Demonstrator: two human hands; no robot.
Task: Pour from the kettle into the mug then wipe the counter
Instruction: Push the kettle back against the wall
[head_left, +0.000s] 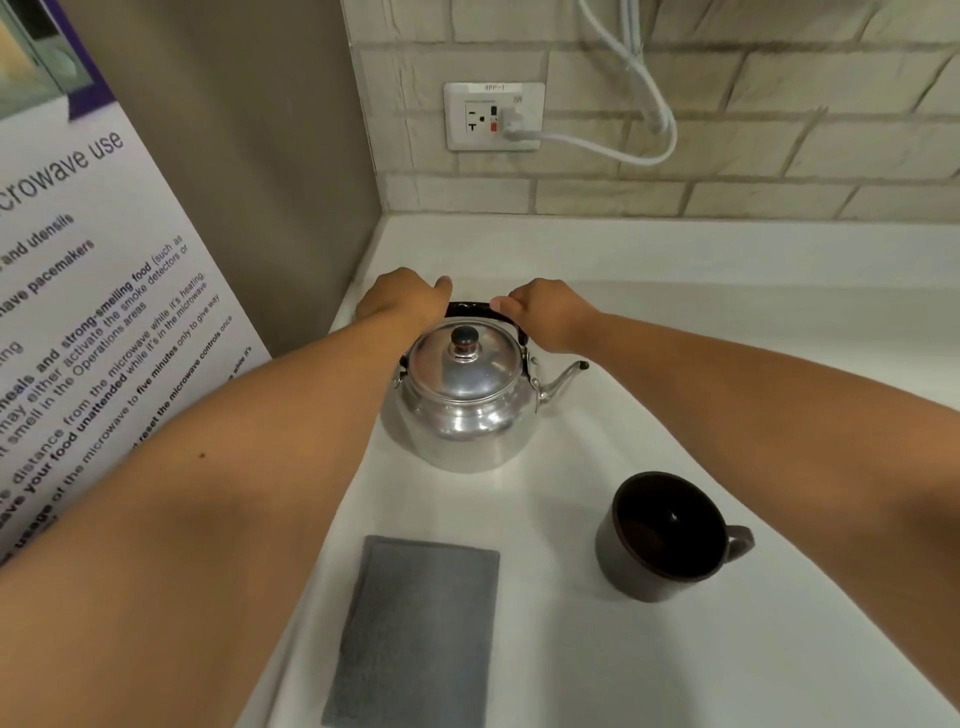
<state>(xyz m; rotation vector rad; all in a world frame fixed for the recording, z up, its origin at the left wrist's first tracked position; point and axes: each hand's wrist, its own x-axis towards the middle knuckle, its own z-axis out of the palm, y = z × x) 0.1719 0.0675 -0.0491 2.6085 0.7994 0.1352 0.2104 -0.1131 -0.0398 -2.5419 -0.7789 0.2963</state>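
A notice (93, 291) left of the kettle (465, 402) reads "microwave use", "utensils", "pacemakers", "strong-smelling food". The kettle stands on the white surface (675, 364), spout pointing right. Both arms reach over it: the left hand (402, 301) and right hand (550, 312) curl their fingers around the ends of its black handle (470, 309). Nearer than the kettle sit a dark mug (665, 538) and a grey cloth (415, 631).

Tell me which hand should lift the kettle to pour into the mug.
Probably the right hand: it sits on the kettle handle on the side where the spout and mug are. The left hand also rests at the handle.
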